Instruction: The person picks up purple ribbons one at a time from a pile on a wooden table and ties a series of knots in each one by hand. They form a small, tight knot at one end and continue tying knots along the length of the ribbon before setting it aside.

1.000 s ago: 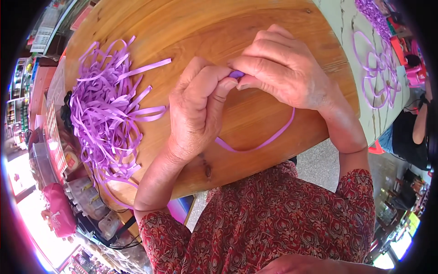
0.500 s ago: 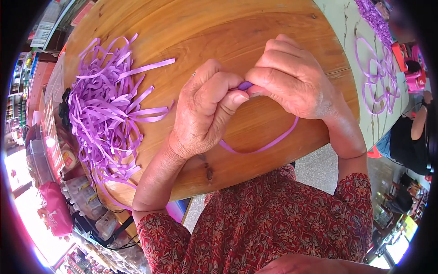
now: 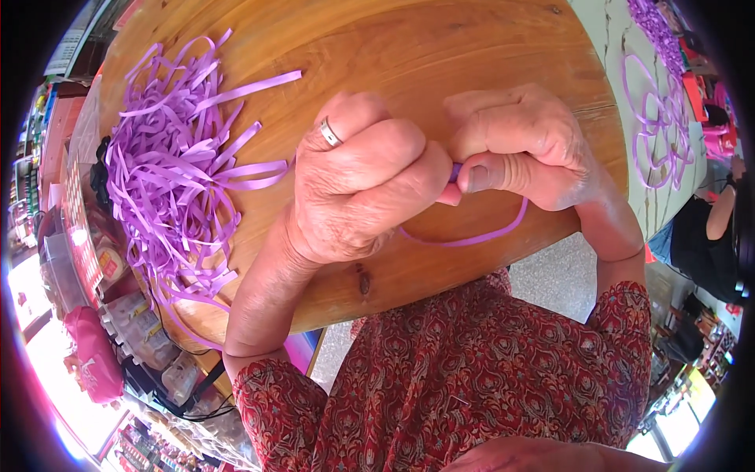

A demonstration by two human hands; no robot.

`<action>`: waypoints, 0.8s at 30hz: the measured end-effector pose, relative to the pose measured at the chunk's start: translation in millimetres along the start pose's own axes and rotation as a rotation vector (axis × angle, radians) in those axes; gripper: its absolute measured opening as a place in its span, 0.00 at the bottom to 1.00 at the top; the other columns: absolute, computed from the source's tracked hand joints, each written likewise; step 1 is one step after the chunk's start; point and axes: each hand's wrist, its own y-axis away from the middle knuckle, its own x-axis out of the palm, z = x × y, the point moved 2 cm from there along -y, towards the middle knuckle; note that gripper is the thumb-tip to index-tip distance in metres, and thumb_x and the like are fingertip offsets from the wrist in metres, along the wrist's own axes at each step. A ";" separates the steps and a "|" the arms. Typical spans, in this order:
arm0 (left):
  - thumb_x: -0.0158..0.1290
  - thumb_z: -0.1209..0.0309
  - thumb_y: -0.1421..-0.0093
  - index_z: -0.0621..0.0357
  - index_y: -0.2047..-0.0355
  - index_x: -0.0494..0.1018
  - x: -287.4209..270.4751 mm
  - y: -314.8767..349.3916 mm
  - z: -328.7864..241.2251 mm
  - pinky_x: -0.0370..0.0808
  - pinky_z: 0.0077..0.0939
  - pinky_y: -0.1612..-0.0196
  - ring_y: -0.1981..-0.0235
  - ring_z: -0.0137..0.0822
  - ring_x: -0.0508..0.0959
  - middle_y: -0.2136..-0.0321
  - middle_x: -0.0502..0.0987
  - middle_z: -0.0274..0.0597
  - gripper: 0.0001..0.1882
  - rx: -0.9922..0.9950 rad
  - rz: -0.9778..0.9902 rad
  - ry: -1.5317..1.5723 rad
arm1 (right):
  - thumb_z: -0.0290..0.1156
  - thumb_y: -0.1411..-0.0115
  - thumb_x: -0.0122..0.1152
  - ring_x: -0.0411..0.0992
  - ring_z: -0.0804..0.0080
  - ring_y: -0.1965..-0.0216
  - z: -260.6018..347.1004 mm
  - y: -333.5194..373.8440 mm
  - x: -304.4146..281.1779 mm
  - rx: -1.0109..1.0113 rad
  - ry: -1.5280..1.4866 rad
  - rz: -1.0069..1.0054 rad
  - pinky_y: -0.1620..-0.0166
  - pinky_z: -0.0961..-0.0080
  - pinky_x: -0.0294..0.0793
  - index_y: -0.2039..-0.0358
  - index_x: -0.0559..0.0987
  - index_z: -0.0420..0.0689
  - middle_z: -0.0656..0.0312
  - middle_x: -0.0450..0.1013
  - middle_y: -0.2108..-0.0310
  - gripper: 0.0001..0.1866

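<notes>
Both hands meet above the wooden table, pinching a purple ribbon [image 3: 494, 234]. Its lower part hangs as a curved loop beneath my hands, and a small darker purple bit shows between the fingertips. My left hand [image 3: 366, 177], with a ring on one finger, is closed with the knuckles upward, hiding its thumb and most of what it grips. My right hand [image 3: 525, 149] is closed too, its thumb pressing against the darker purple bit. Left of my hands lies a tangled pile of purple ribbons [image 3: 169, 169], several loose ends pointing toward my left wrist.
The wooden table [image 3: 393, 47] has a rounded edge in front of me. A pale veined table [image 3: 602, 47] adjoins it at right, holding looped purple ribbon [image 3: 659, 134]. Another person [image 3: 704, 244] is at far right. Plastic containers [image 3: 141, 330] and a pink bag [image 3: 96, 354] stand at left.
My left hand has rolled over, so its knuckles and ring now face up and its thumb is hidden. My right hand has turned, its thumb now showing. Both still grip the ribbon.
</notes>
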 end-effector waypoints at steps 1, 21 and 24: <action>0.59 0.67 0.69 0.51 0.78 0.72 -0.1 0.0 -0.9 0.60 0.25 0.79 0.79 0.30 0.64 0.80 0.64 0.28 0.13 0.042 -0.023 -0.057 | 0.36 0.49 0.61 0.63 0.65 0.81 -0.5 0.8 2.0 0.003 -0.008 0.004 0.78 0.73 0.61 0.76 0.74 0.38 0.59 0.67 0.81 0.13; 0.60 0.71 0.52 0.63 0.71 0.72 9.2 4.5 10.7 0.66 0.24 0.76 0.78 0.36 0.69 0.78 0.70 0.39 0.11 -0.204 -0.083 0.243 | 0.46 0.38 0.47 0.59 0.82 0.85 -21.4 7.5 8.3 0.533 -0.970 -0.067 0.80 0.84 0.58 0.75 0.74 0.35 0.61 0.69 0.81 0.24; 0.61 0.72 0.52 0.63 0.70 0.72 9.6 4.9 8.3 0.66 0.23 0.75 0.77 0.34 0.69 0.78 0.71 0.39 0.11 -0.243 -0.080 0.296 | 0.45 0.38 0.47 0.60 0.82 0.84 -22.7 6.7 1.8 0.506 -0.936 -0.057 0.78 0.82 0.59 0.77 0.73 0.37 0.64 0.67 0.83 0.22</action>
